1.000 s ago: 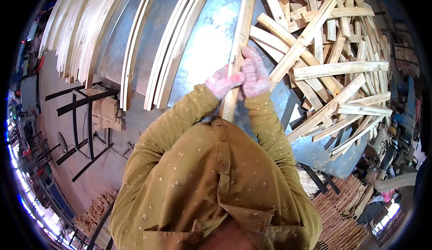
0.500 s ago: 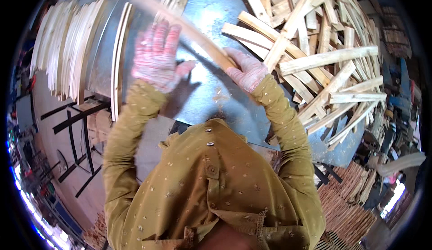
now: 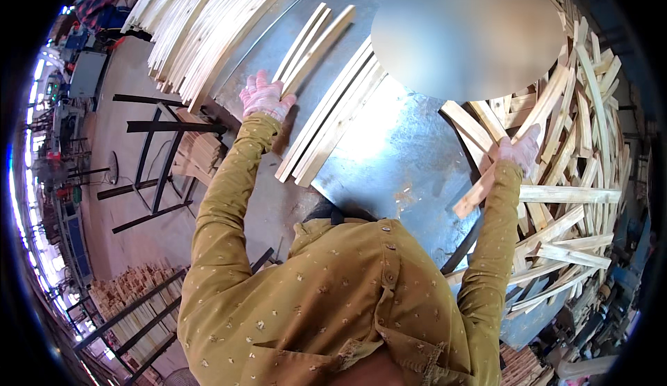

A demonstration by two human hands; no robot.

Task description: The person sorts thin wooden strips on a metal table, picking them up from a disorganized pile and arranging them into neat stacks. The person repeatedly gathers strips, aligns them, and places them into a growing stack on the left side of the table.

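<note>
My left hand (image 3: pixel 265 100), in a pink-and-white knit glove, closes round the near end of a pale wooden strip (image 3: pixel 323 47) on the metal table. Close beside that strip lies a narrow pair of strips (image 3: pixel 303 40). More wooden strips (image 3: pixel 342 111) lie side by side to its right. On the right, my gloved right hand (image 3: pixel 521 151) grips another wooden strip (image 3: pixel 475 193) at the edge of a jumbled pile. This strip slants under my palm, its near end jutting over the table. My right fingers are partly hidden.
The jumbled wood pile (image 3: pixel 566 177) covers the table's right side. At the far left stands a neat row of strips (image 3: pixel 208 31). Black metal frames (image 3: pixel 163 153) stand left of the metal table (image 3: pixel 410 157). A blurred oval patch hides the far right.
The view has turned. My right hand has let go of the strip it swung across the table and holds another at the pile. My left hand, open before, now grips a strip.
</note>
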